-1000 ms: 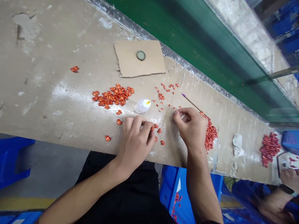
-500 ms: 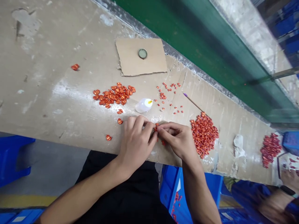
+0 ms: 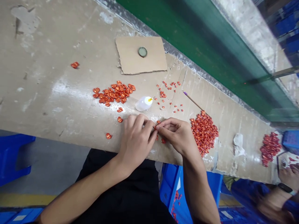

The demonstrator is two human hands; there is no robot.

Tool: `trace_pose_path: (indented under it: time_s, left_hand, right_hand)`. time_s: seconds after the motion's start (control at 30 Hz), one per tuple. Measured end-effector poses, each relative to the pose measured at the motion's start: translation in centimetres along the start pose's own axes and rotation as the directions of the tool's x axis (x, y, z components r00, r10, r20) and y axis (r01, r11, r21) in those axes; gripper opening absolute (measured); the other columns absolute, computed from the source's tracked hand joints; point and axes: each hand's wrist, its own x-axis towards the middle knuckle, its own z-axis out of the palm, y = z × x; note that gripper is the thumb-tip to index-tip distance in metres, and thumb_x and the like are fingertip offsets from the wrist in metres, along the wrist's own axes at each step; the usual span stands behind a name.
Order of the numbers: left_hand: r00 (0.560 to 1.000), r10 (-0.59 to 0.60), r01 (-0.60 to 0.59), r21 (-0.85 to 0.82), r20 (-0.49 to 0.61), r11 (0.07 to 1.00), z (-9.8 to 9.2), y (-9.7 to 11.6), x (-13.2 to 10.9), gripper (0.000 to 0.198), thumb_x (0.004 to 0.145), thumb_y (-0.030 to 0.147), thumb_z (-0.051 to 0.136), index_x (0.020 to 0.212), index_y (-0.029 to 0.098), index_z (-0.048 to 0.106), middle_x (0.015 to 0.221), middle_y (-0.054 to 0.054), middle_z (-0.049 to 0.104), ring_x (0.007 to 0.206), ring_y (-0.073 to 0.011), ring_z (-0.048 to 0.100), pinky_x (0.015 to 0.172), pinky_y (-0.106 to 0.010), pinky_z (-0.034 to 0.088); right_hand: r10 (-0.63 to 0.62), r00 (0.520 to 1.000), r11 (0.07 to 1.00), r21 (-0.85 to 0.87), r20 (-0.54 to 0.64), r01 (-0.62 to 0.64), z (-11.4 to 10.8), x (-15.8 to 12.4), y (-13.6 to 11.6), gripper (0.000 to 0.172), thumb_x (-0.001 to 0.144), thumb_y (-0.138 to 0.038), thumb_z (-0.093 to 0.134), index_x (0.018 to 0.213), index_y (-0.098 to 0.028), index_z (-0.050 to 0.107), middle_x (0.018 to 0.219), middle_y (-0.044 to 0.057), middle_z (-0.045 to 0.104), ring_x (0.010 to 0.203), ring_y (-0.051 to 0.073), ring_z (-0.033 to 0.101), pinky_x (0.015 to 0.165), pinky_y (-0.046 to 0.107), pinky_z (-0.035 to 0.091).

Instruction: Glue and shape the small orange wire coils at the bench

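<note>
My left hand (image 3: 136, 140) and my right hand (image 3: 178, 135) meet fingertip to fingertip on the worn bench near its front edge. Both pinch at a small red-orange piece (image 3: 156, 127) between them; which fingers grip it is hard to tell. A few loose red pieces (image 3: 163, 141) lie just under the fingers. A small white glue bottle (image 3: 143, 103) lies on its side just beyond my hands. A pile of larger red-orange pieces (image 3: 114, 92) sits to the left, a denser pile (image 3: 204, 132) to the right.
A cardboard square (image 3: 141, 56) with a bottle cap (image 3: 142, 51) lies further back. A thin stick (image 3: 193, 102) lies near tiny scattered red bits (image 3: 169, 93). Another person's hand (image 3: 288, 177) works at the far right by another red pile (image 3: 269, 147). Blue bins (image 3: 177, 189) stand below the bench.
My right hand moved left from beside the stick and the right pile to meet my left hand, uncovering that pile. In the last half second both hands hardly shifted.
</note>
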Motion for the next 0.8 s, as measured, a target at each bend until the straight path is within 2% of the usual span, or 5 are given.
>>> trace_pose_path:
  time_s: [0.27, 0.4, 0.5, 0.6, 0.8]
  left_hand:
    - [1.0, -0.001, 0.001, -0.005, 0.004, 1.0, 0.0, 0.0, -0.1, 0.008, 0.108, 0.027, 0.072, 0.103, 0.022, 0.069, 0.106, -0.009, 0.069, 0.102, -0.0311, 0.055, 0.092, -0.049, 0.049]
    - [1.0, 0.003, -0.003, -0.069, -0.002, 0.998, 0.0, 0.0, -0.1, 0.003, 0.106, 0.023, 0.07, 0.109, 0.021, 0.07, 0.106, -0.008, 0.07, 0.103, -0.0321, 0.055, 0.092, -0.051, 0.049]
    - [1.0, -0.002, -0.004, -0.212, -0.029, 0.977, -0.2, -0.3, -0.1, 0.018, 0.106, 0.011, 0.061, 0.118, 0.023, 0.068, 0.108, -0.006, 0.072, 0.103, -0.0292, 0.057, 0.093, -0.049, 0.049]
    - [0.995, -0.009, -0.026, -0.367, -0.095, 0.93, -0.7, -0.8, -0.2, 0.021, 0.107, 0.008, 0.057, 0.118, 0.024, 0.065, 0.108, -0.003, 0.072, 0.102, -0.0246, 0.061, 0.094, -0.045, 0.05]
    - [0.991, 0.022, -0.069, -0.359, -0.135, 0.931, -2.8, -1.3, -2.0, 0.026, 0.107, 0.008, 0.061, 0.12, 0.03, 0.063, 0.105, 0.001, 0.072, 0.099, -0.0212, 0.068, 0.095, -0.044, 0.053]
  right_hand:
    - [-0.021, 1.0, 0.999, -0.04, 0.015, 0.021, -0.4, -0.1, -0.1, 0.047, 0.077, -0.056, 0.105, 0.082, -0.018, 0.077, 0.071, 0.002, 0.074, 0.06, 0.013, 0.059, 0.053, 0.025, 0.045]
    - [-0.173, 0.977, 0.974, -0.169, -0.124, 0.151, -0.5, -0.5, 0.1, 0.035, 0.103, -0.056, 0.083, 0.096, -0.022, 0.079, 0.073, 0.0, 0.07, 0.062, 0.015, 0.06, 0.057, 0.029, 0.049]
    - [-0.494, 0.857, 0.809, -0.439, -0.149, 0.39, -0.1, -0.8, 0.6, 0.027, 0.117, -0.043, 0.061, 0.119, -0.025, 0.082, 0.113, 0.009, 0.081, 0.107, 0.025, 0.076, 0.095, 0.043, 0.063]
    - [-0.619, 0.775, 0.592, -0.573, 0.127, 0.567, 0.9, -1.4, 1.7, 0.03, 0.118, -0.033, 0.057, 0.142, -0.028, 0.075, 0.155, 0.012, 0.072, 0.149, 0.032, 0.063, 0.127, 0.057, 0.049]
    - [-0.675, 0.693, 0.331, -0.737, 0.251, 0.589, -0.1, -3.2, 4.9, 0.026, 0.112, -0.016, 0.067, 0.136, -0.025, 0.07, 0.132, 0.012, 0.08, 0.128, 0.031, 0.072, 0.11, 0.05, 0.055]
